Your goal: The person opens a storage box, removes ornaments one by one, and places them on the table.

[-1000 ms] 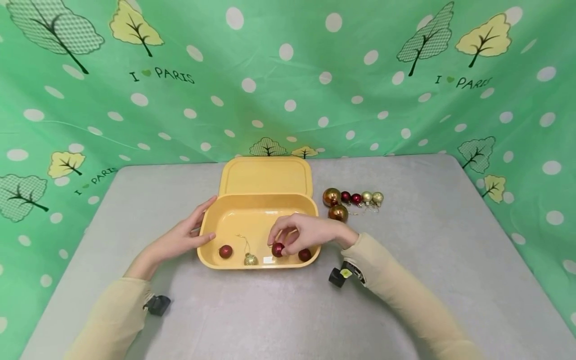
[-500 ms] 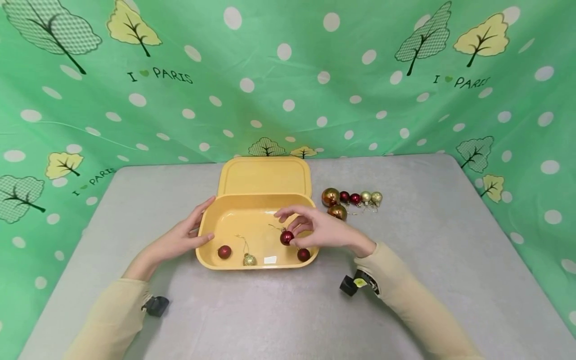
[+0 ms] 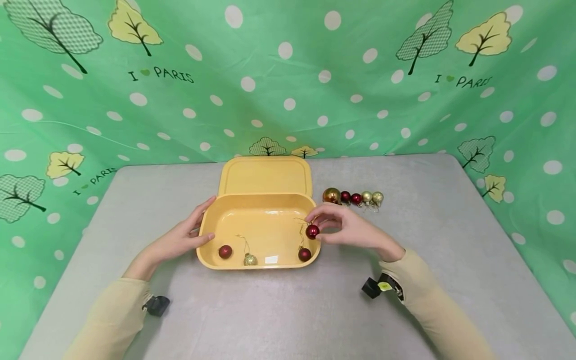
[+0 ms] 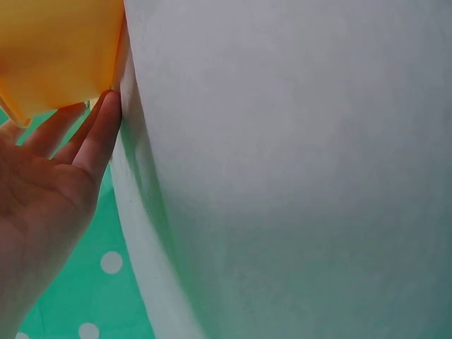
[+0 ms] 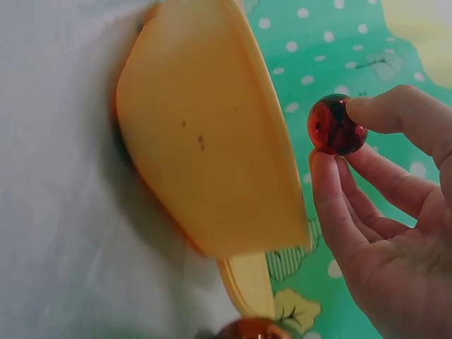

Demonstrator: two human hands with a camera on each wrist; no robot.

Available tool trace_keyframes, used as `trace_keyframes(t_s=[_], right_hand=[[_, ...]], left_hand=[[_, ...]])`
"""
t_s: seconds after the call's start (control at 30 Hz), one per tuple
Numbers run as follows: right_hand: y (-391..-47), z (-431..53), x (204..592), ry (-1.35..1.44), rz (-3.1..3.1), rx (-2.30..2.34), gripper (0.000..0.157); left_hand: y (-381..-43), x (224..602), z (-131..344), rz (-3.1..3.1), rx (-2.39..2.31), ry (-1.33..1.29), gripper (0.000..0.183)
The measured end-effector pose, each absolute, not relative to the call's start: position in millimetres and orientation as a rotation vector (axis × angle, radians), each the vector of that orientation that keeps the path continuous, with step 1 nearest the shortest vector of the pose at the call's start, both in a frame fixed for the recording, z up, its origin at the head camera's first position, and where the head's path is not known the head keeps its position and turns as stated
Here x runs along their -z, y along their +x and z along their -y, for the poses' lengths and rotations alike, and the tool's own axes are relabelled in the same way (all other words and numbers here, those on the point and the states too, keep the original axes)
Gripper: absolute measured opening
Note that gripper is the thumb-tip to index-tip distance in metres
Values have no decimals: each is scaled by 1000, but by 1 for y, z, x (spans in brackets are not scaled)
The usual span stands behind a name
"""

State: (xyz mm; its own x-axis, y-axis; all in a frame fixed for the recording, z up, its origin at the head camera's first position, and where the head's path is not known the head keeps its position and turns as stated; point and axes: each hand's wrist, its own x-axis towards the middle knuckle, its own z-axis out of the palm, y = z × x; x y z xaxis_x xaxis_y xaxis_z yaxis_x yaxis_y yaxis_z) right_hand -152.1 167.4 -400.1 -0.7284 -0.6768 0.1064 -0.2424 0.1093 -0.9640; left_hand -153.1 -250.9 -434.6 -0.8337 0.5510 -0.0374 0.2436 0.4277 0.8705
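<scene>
Red bauble [image 3: 312,231] has shifted from further inside the box [image 3: 258,227] to above its right rim, apparently nearly out, with your right hand's [image 3: 353,229] narrowed grip pinching it while your left hand's [image 3: 180,240] straight fingers rest against the box.
</scene>
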Motion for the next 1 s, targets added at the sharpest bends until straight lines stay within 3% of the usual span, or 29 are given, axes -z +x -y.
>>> trace_keyframes(t_s=[1.0], right_hand=[[-165,-245,414,-476,-2436,1646,40]], left_hand=[[-154,436,253,-2360,-1365,687,82]])
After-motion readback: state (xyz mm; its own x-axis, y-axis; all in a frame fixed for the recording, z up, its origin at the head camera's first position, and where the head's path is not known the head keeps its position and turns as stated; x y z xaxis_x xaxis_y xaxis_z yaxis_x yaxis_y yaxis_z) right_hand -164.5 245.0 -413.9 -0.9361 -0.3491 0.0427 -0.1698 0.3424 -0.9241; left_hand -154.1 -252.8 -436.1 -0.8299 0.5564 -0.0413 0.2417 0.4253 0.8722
